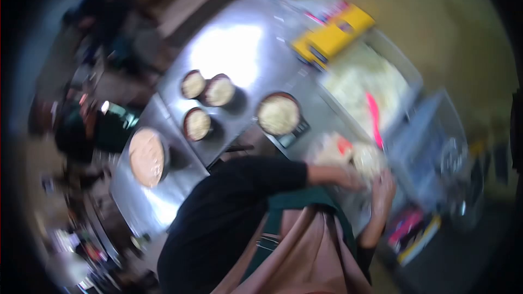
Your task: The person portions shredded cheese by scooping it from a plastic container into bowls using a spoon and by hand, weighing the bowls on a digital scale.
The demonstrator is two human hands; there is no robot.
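Note:
Motion blur softens both hands. From the black sleeve, my left hand reaches right, its fingers curled at the near side of a clear plastic bag with whitish contents. My right hand is closed at the bag's right edge, fingertips pinched together. Just left of it sits another whitish, see-through bundle with an orange-red patch. A round container of whitish shreds stands on a dark scale beyond my left forearm. Exact finger contact is blurred.
A large bin of whitish shreds holds a pink scoop; a yellow box lies at its far edge. Three filled containers and a tub with a pale, beige top stand on steel tables. Boxes lie at right.

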